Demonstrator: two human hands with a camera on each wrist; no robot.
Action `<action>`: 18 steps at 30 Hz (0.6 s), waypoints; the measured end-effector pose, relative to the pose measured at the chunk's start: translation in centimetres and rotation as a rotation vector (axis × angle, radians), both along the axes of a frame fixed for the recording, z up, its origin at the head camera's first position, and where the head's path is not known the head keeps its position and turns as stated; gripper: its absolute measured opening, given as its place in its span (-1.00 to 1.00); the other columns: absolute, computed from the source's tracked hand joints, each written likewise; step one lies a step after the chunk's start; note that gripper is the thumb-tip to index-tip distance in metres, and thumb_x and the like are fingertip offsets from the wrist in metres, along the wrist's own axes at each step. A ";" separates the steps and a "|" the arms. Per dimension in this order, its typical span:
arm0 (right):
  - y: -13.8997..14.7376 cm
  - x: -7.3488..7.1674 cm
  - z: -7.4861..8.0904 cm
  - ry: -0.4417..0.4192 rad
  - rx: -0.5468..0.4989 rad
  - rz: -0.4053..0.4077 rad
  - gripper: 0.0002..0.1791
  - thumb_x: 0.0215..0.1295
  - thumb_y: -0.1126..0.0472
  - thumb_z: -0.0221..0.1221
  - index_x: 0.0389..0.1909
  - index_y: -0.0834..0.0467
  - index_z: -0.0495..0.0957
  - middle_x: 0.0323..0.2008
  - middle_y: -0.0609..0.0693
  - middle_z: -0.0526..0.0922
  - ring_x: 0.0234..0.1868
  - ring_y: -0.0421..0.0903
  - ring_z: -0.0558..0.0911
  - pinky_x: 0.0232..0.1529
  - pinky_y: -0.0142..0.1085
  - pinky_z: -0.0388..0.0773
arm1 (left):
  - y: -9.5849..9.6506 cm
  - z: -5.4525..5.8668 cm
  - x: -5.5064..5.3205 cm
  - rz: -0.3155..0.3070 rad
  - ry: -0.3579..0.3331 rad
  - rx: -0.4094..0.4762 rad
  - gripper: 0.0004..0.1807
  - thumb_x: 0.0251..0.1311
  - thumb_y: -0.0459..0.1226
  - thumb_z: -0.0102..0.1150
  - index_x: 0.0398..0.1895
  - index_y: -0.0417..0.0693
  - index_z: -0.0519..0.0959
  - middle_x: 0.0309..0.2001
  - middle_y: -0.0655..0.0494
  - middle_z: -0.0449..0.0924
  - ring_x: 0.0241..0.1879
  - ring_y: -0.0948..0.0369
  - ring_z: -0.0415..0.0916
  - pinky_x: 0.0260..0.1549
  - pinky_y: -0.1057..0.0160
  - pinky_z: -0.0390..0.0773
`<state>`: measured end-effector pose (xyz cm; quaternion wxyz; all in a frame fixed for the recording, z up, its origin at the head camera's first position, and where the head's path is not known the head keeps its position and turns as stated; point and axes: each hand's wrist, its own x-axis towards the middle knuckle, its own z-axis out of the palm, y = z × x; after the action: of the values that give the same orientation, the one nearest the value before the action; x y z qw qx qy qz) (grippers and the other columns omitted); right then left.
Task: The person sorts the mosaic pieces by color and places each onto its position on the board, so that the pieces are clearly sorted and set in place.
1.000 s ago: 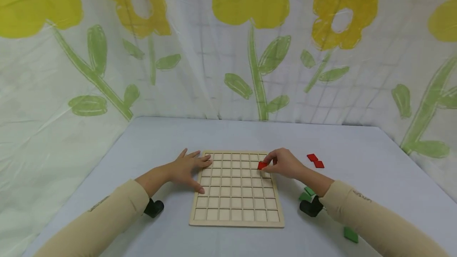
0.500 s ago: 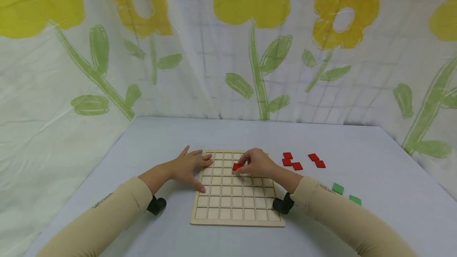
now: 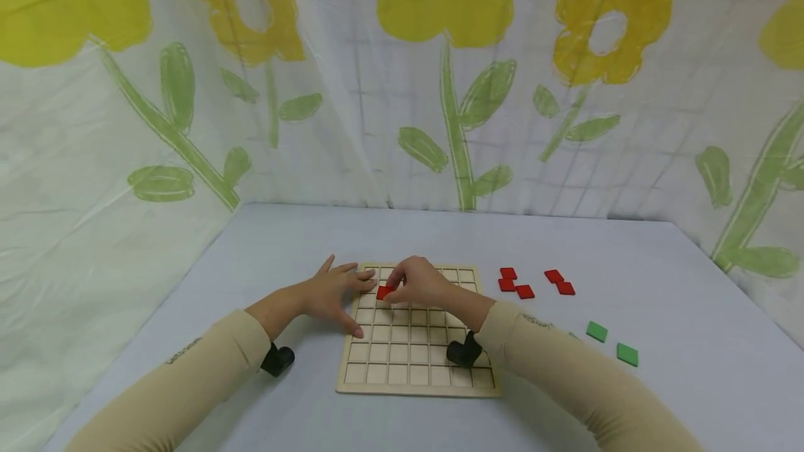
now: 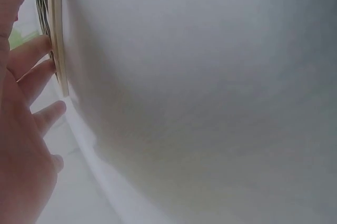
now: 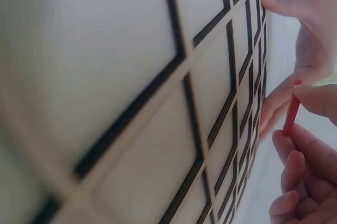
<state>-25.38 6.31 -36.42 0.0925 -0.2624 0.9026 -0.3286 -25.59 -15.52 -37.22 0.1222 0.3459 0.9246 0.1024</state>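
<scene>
A pale wooden grid board [image 3: 417, 390] with rows of square cells lies on the white table. My left hand [image 3: 329, 298] rests on its left edge, fingers spread and straight, the thumb on the lower left side. The left wrist view shows the fingertips [image 4: 45, 45] at the board's rim. Over the upper left cells, my right hand [image 3: 419, 283] pinches a red square tile [image 3: 383, 293] between thumb and fingers. From the right wrist, that tile [image 5: 292, 109] appears edge-on, above the board's surface. The right forearm covers part of the board's right side.
Several red tiles [image 3: 506, 284] lie right of the board near its top corner, two of them [image 3: 566, 288] a little farther right. Green tiles [image 3: 597, 331] lie nearer, one partly hidden by the right sleeve. A flower-printed curtain [image 3: 377, 159] hangs behind the table.
My right hand has moved left across the board, carrying the red tile from the upper right cells to the upper left. My left hand has stayed at the left edge.
</scene>
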 end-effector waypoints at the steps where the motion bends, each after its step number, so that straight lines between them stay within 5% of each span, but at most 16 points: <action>1: -0.3 -0.1 0.0 0.002 -0.003 0.009 -0.83 0.02 0.20 0.35 -0.38 0.21 0.69 -0.43 -0.02 0.67 -0.57 -0.24 0.46 -0.56 -0.46 0.41 | 0.0 0.0 0.0 0.001 -0.001 0.003 0.03 -0.27 0.29 0.33 0.32 0.04 0.32 0.42 0.11 0.13 0.43 -0.15 -0.09 0.27 -0.37 -0.41; 9: -2.1 -0.2 -0.3 0.065 0.027 0.083 -0.83 0.02 0.22 0.36 -0.40 0.24 0.70 -0.45 0.02 0.70 -0.56 -0.29 0.43 -0.53 -0.51 0.38 | 0.0 -0.1 0.0 0.001 -0.033 0.050 -0.06 -0.26 0.25 0.37 0.28 0.11 0.38 0.42 0.11 0.13 0.43 -0.16 -0.10 0.27 -0.36 -0.44; 18: -3.1 0.1 -0.1 0.095 0.087 0.062 -0.82 0.02 0.25 0.34 -0.32 0.22 0.70 -0.29 0.03 0.71 -0.36 -0.15 0.58 -0.38 -0.40 0.49 | -0.1 -0.1 0.2 0.041 -0.051 0.058 -0.08 -0.27 0.22 0.40 0.23 0.05 0.43 0.37 0.07 0.24 0.44 -0.10 -0.10 0.29 -0.33 -0.43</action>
<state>-25.28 3.17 -36.55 0.0713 -0.3014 0.9108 -0.2730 -25.36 -15.58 -37.31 0.1335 0.3274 0.9248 0.1402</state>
